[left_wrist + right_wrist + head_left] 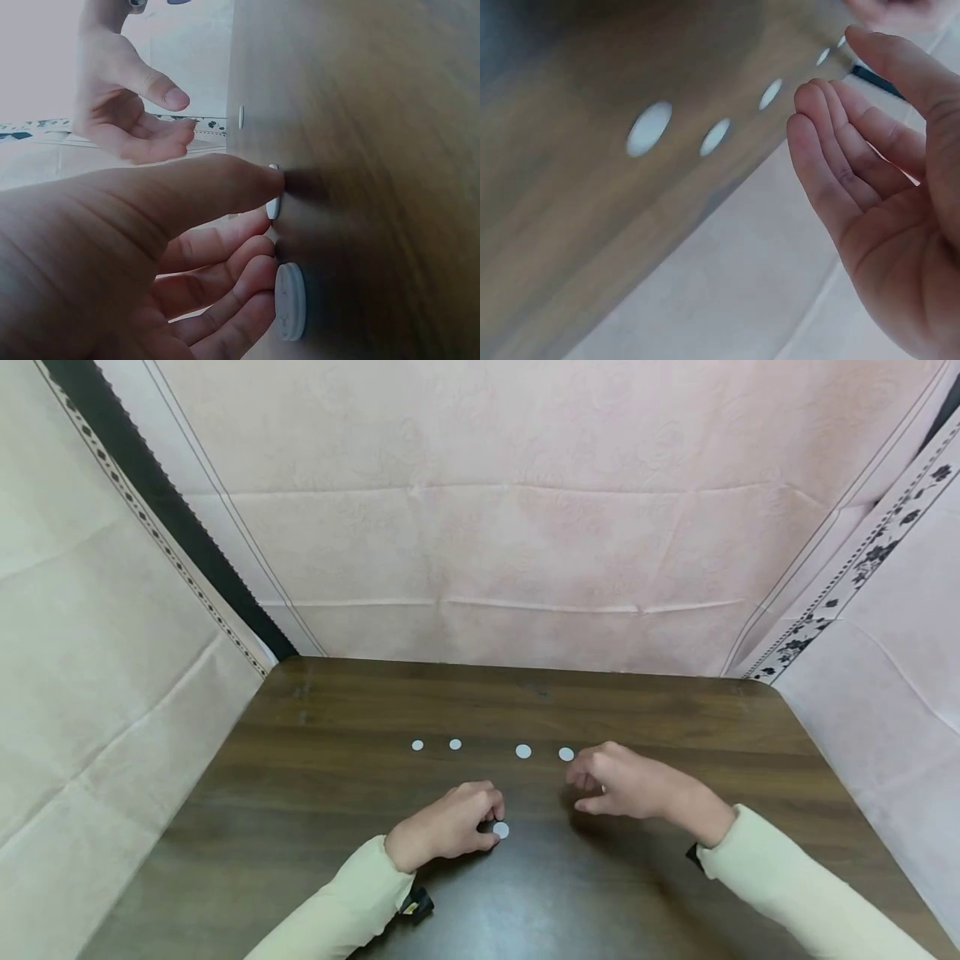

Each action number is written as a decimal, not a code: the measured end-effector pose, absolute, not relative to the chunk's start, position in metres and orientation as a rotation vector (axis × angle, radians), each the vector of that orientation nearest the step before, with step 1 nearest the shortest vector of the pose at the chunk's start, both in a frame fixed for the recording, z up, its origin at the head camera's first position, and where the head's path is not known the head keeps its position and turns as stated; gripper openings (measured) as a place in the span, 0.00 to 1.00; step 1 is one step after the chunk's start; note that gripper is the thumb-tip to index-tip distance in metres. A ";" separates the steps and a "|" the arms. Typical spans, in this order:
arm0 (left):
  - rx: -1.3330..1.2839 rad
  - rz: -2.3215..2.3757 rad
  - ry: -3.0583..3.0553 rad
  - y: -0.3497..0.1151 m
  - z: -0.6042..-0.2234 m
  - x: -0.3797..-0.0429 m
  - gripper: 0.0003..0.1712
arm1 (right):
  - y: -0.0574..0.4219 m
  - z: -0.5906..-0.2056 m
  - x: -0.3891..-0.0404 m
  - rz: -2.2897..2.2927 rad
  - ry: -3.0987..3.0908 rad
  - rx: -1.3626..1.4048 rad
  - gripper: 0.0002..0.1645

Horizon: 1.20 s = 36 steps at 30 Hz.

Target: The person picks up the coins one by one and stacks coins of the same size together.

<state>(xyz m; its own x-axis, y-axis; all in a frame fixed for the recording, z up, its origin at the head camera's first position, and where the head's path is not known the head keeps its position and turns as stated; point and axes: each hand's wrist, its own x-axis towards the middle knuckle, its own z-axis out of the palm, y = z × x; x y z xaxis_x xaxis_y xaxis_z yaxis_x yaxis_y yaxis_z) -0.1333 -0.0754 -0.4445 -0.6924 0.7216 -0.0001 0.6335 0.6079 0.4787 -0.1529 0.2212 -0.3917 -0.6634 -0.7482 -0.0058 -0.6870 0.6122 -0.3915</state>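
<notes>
Pale cloth (487, 443) hangs behind and on both sides of a dark wood-grained counter (300, 777); two pale sleeves (352, 897) reach in over it from the near side; the right hand (626, 781) hovers above the counter with its fingers loosely bent, thumb well apart from them, nothing seen in its grasp; the left hand (453, 822) is lower, thumb and forefinger narrowed about the near white disc (502, 830), apparently pinching its edge; that disc sits at the left fingertips, between the two hands and nearer the person than the row of four white discs (523, 752); the row's rightmost disc (566, 754) is just beside the right fingers; the left wrist view also shows a thicker, layered-looking disc (290, 301) beside the curled fingers, though I cannot tell which of the others it is, if any.

The step in hand, I judge, is the left hand's work on the near disc, taking it up or setting it down, and the pictures do not settle which; the next move calls for a light, level pinch on so thin a rim; the right hand would have to close before it could bear any disc.
</notes>
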 end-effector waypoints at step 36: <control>1.070 0.690 2.611 -0.076 -0.441 -0.135 0.08 | 0.270 -0.413 -0.188 -0.366 2.595 -1.169 0.08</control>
<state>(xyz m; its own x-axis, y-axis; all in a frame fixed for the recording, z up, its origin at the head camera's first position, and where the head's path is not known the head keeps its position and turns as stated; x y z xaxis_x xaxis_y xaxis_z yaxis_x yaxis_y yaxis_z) -0.1352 -0.0763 -0.4415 -0.7044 0.7088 -0.0378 0.5975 0.6209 0.5074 -0.1885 0.2696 -0.4133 -0.6371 -0.7577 -0.1410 -0.6892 0.6420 -0.3360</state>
